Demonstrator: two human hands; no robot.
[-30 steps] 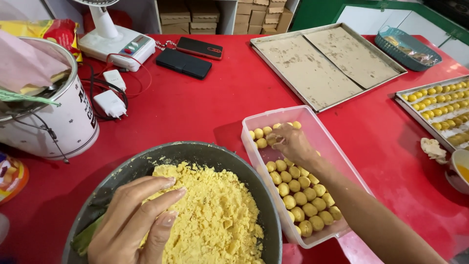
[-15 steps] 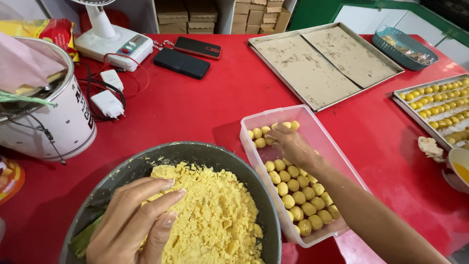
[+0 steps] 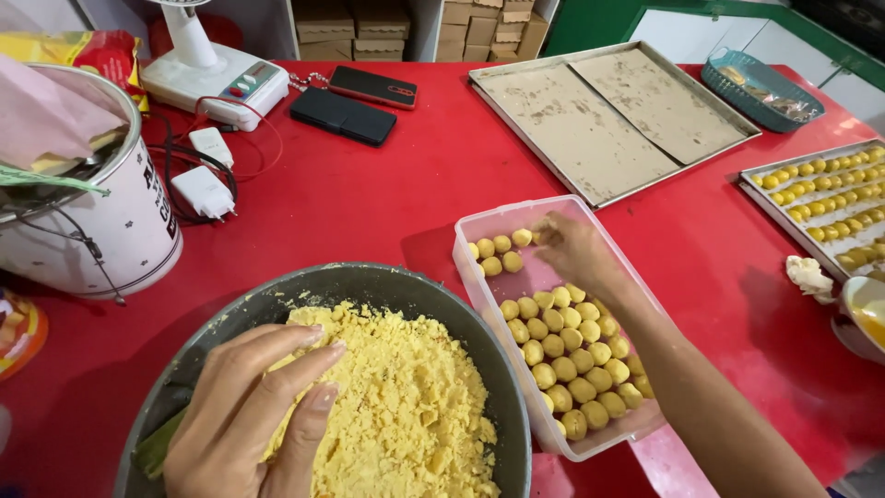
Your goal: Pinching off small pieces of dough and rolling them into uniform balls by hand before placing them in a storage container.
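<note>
A dark round bowl (image 3: 461,309) at the near edge holds crumbly yellow dough (image 3: 406,415). My left hand (image 3: 244,415) rests on the dough's left side, fingers curled into it. To the right lies a clear rectangular plastic container (image 3: 502,217) with several small yellow dough balls (image 3: 562,346) in rows. My right hand (image 3: 576,249) reaches into the container's far end, fingertips at the balls there. Whether a ball is between its fingers is hidden.
On the red table: a white bucket (image 3: 120,231) at left, chargers (image 3: 203,189), two phones (image 3: 343,115), a white fan base (image 3: 217,83), a paper-lined baking tray (image 3: 608,120), a teal basket (image 3: 761,92), a tray of dough balls (image 3: 830,198) and a bowl (image 3: 857,318) at right.
My right hand stays at the container's far end with only a slight shift. My left hand remains on the dough, fingers pressing a little further in.
</note>
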